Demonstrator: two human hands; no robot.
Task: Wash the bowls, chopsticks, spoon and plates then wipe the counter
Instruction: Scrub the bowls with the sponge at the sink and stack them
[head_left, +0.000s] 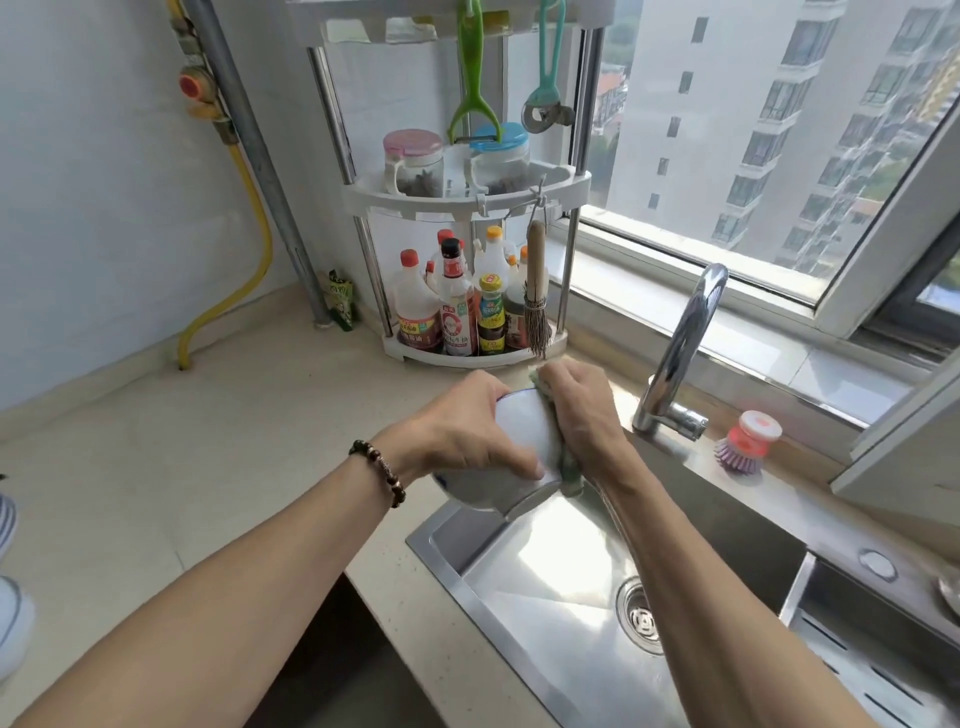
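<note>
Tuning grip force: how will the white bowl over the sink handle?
The white bowl looks glazed and probably wet, so likely slippery. It seems rigid and breakable if dropped into the steel sink. The left hand spans it alone, so probably light.

Two bare forearms are seen, and no sleeves are worn on them. A bracelet (378, 472) of dark round beads, brown and black, with one longer patterned bead, is worn around the wrist of the left hand (462, 431). On the right hand (576, 410) and its wrist nothing is worn.
</note>
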